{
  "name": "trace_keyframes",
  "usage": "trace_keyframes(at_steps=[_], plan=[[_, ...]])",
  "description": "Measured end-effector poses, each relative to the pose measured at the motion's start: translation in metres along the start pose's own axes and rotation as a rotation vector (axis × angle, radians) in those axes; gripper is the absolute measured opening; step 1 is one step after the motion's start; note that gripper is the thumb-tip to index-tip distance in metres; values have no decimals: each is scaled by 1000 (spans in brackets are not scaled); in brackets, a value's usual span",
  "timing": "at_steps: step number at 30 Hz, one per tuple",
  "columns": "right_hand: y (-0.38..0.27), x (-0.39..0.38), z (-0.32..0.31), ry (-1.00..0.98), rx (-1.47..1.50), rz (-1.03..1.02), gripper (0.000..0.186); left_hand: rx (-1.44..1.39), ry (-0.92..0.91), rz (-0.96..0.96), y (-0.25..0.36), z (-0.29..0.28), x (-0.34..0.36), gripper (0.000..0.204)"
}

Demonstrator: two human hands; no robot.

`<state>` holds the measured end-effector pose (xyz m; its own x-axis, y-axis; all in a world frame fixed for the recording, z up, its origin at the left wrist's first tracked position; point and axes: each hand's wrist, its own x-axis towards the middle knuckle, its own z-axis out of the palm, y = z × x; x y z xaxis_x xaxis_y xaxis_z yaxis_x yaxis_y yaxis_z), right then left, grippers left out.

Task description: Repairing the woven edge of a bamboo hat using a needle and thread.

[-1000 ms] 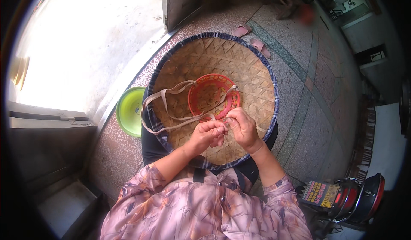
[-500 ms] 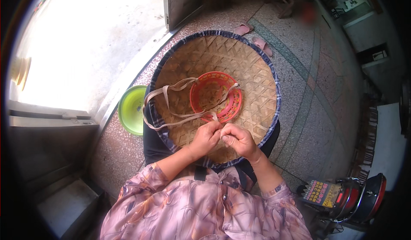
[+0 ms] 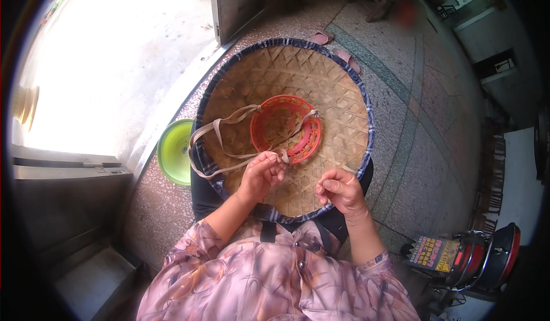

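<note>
A wide round woven bamboo tray (image 3: 338, 114), its rim bound in blue checked cloth, rests across my lap. Inside it sits a small red plastic basket (image 3: 293, 152) with a long pale cloth strap (image 3: 238, 118) looped over its left side. My left hand (image 3: 260, 179) is closed at the basket's near edge, pinching the strap's near end. To the right, over the tray's near part, my right hand (image 3: 342, 194) has thumb and forefinger pressed together. Whatever it pinches is too small to make out.
A green basin (image 3: 176, 152) stands on the speckled floor at the tray's left. Pink slippers (image 3: 347, 61) lie beyond the far rim. An open doorway with a metal door (image 3: 240, 3) is at the left. The rear of a vehicle (image 3: 467, 262) shows at lower right.
My hands were together at the strap's end and are now apart. The right hand has moved right, and the left slightly left and up. The basket has shifted slightly left in view.
</note>
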<state>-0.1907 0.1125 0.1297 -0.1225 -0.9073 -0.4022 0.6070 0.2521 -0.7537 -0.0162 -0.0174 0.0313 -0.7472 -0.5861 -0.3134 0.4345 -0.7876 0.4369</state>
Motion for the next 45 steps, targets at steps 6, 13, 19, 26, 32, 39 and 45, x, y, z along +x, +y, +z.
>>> trace_keyframes(at_steps=[6,13,19,26,32,39,45], plan=[[10,-43,12,-388,-244,419,12,-268,-190,-113,17,-6,-5,13],[12,-58,-4,-716,-636,308,13,-298,-302,-71,20,-1,-2,17],[-31,-30,8,-331,-519,405,34,-433,-322,-184,22,-6,-7,17],[4,40,13,35,-831,-266,16,-472,-320,-209,20,-7,-3,16],[17,70,6,-159,-675,115,20,-482,-353,-205,21,-12,-2,17],[28,71,10,-127,-377,133,13,-408,-338,-170,20,-16,0,18],[20,62,22,26,-732,-168,5,-355,-224,-123,22,-2,-5,20]])
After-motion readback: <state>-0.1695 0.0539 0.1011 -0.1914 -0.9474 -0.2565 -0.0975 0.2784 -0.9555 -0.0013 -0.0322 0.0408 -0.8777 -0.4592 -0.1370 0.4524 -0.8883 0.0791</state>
